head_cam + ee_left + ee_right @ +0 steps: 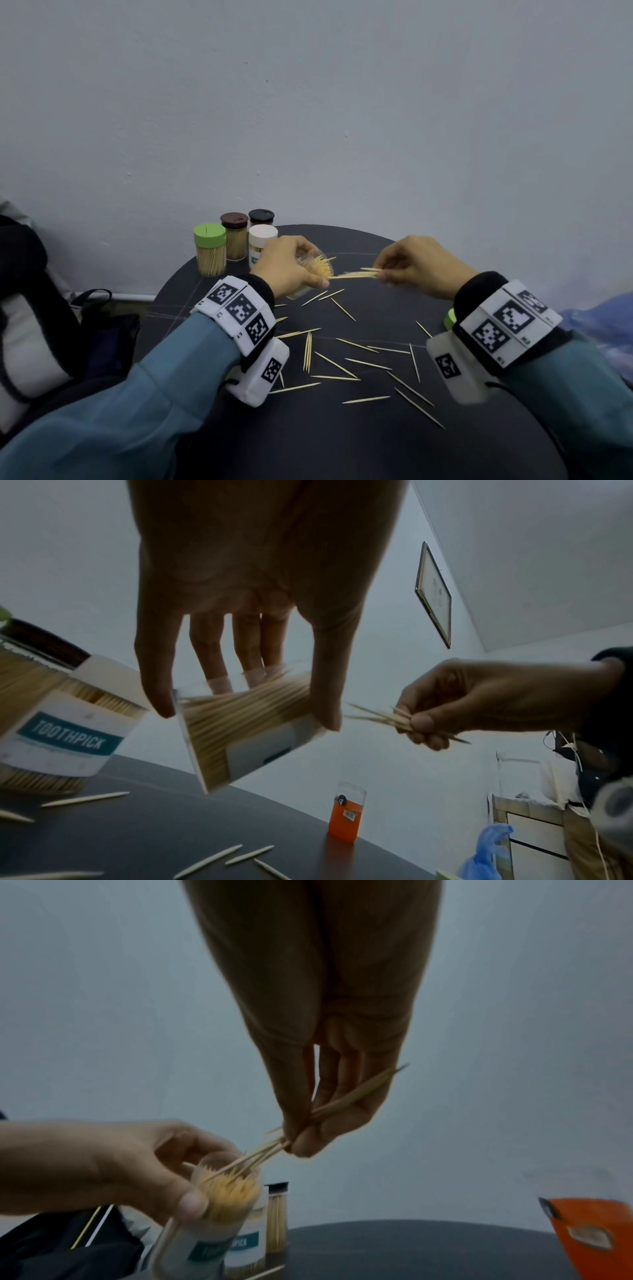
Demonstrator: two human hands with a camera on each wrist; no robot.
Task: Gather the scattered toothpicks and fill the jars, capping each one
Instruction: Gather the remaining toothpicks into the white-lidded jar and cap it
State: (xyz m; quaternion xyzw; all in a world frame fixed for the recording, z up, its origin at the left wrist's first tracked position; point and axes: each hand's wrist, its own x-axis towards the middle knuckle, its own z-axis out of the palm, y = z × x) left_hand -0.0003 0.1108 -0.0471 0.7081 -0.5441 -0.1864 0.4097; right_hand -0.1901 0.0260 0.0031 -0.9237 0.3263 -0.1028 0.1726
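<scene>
My left hand (291, 265) grips an uncapped clear jar (246, 731) that is tilted with its mouth toward the right and nearly full of toothpicks (227, 1191). My right hand (411, 265) pinches a small bundle of toothpicks (356, 274) between thumb and fingers. The bundle's tips sit at the jar's mouth (240, 1164). Several loose toothpicks (342, 359) lie scattered on the round dark table (342, 445) below both wrists. At the back left stand capped jars: green-lidded (209, 250), brown-lidded (235, 236), black-lidded (261, 216) and white-lidded (262, 245).
A green lid (449, 318) lies half hidden behind my right wrist. An orange-labelled clear jar (346, 815) stands at the table's right rim. A dark bag (41, 325) is left of the table, a blue plastic bag (596, 325) to the right. The wall is just behind.
</scene>
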